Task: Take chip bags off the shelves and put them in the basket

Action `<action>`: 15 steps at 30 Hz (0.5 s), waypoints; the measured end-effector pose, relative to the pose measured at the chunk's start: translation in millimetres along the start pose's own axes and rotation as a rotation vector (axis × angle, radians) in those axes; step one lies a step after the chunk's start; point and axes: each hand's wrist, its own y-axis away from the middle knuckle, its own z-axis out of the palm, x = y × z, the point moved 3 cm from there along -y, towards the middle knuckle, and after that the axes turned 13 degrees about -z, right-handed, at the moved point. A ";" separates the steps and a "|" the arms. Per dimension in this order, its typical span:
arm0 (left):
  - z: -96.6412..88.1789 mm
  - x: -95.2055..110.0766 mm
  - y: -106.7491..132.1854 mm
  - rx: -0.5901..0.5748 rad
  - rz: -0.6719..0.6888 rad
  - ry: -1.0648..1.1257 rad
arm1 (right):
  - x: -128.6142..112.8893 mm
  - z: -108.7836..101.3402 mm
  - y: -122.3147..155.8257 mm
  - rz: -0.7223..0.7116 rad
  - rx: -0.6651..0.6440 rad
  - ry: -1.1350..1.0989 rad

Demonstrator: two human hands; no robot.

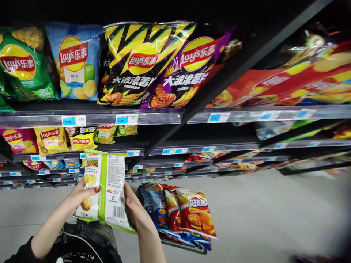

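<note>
In front of snack shelves [153,117], a white bag [102,186] held two-handed

The shelves span the view in dark tiers above a pale floor [246,208], blurring toward the right. On the top tier stand a green bag [22,78], a blue bag [78,69], a yellow-black bag [134,75] and a purple-black bag [189,73]; a slanting upright [263,54] parts these from red bags [296,80]. To the right of the hands, low down, a pile [196,213] of snack bags rests over a dark edge; what carries it is unclear. The white bag hangs before the lower tiers, covering part of them. The left hand [80,193] is partly closed on one side, thumb in front; the right hand [131,202] curls around the other, most fingers hidden. Price tags [127,119] line the rails. A barcode [119,211] faces up.
</note>
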 end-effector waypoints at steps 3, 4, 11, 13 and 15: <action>6.6 3.2 3.0 -0.007 0.079 -0.065 | 2.8 8.2 11.7 0.118 -0.128 -0.239; 8.0 3.8 2.7 -0.007 0.104 -0.083 | 3.4 9.7 15.0 0.145 -0.135 -0.282; 10.6 1.2 -3.9 -0.011 0.167 -0.143 | -4.3 10.9 19.2 0.149 0.000 -0.309; 10.3 -0.2 -3.1 0.007 0.158 -0.144 | -6.3 10.0 17.6 0.148 0.032 -0.291; 9.7 -2.4 -1.6 0.003 0.120 -0.118 | -7.0 9.6 17.2 0.163 0.043 -0.279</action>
